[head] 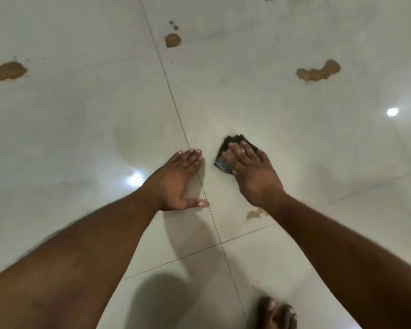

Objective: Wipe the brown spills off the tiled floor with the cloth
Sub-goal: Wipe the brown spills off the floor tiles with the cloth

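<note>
Right hand point(252, 169) presses flat, fingers spread, on a dark cloth point(226, 160) at centre frame; left hand point(178, 179) braces open-palmed on the tiled floor point(81, 138). The soiled cloth may smear, not lift, the brown spills point(318, 71) in the upper frame, and the faint stain point(255, 213) below the wrist risks being missed.

Tiled floor point(81, 129) was pale, glossy and smooth, mirroring lamp glare beside the left hand point(176, 179); cloth point(233, 143) under the right hand point(252, 172) looked dark, matt and rough-textured; brown spills point(9, 71) beyond both hands looked wet, dull-edged.

left hand point(179, 179): flat, fingers straight | right hand point(252, 173): flat, pressing down
</note>
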